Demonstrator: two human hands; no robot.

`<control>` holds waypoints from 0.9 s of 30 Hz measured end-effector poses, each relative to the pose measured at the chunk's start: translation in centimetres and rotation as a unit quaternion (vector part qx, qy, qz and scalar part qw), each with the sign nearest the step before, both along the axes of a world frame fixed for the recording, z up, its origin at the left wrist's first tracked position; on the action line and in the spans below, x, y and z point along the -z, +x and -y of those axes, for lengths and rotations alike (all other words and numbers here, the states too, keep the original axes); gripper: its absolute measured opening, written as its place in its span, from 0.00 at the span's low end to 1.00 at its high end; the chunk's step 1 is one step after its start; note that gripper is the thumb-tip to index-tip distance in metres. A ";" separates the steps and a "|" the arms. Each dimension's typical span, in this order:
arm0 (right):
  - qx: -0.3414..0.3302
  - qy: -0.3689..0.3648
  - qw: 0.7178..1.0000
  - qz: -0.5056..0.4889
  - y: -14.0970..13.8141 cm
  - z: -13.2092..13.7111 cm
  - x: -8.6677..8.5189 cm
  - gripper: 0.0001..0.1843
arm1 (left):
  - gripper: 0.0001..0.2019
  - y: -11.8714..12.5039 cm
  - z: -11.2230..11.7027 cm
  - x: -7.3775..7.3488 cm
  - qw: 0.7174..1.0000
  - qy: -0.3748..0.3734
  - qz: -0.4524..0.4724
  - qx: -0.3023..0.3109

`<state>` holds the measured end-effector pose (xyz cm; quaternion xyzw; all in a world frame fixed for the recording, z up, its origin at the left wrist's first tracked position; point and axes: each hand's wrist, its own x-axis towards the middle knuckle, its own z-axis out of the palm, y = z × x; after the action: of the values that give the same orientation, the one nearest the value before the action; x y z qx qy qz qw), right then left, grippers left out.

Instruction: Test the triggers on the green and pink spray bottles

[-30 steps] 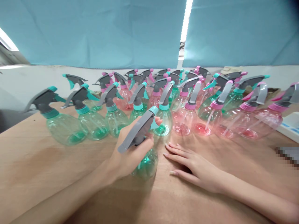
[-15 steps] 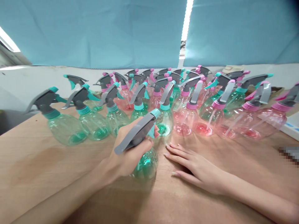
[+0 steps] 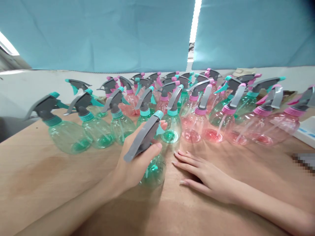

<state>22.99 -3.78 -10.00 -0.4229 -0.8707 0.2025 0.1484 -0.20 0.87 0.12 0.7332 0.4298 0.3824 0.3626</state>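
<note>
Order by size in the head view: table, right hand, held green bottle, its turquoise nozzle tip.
1. table
2. right hand and held green bottle: too alike to rank, the left hand partly covering the bottle
3. turquoise nozzle tip

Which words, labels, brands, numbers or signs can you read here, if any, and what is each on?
None can be read.
Green spray bottle in the left hand: no lettering visible.
White object, right edge: blue marks too blurred to read.
Pixelated object: unreadable.
</note>
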 end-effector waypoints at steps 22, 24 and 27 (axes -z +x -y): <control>0.006 -0.013 1.000 0.005 0.0 0.0 -0.1 0.31 | 0.20 0.0 0.0 0.5 0.999 0.013 0.041 0.028; 0.005 -0.012 1.000 0.007 0.0 -0.1 0.0 0.31 | 0.19 0.0 -0.1 0.5 0.999 0.016 0.038 0.027; 0.007 -0.012 1.000 0.010 0.0 -0.1 0.0 0.31 | 0.19 0.0 -0.1 0.5 0.999 0.021 0.030 0.023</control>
<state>22.99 -3.72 -9.98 -0.4322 -0.8669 0.2076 0.1362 -0.16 0.98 -0.37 0.7389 0.3936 0.4044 0.3683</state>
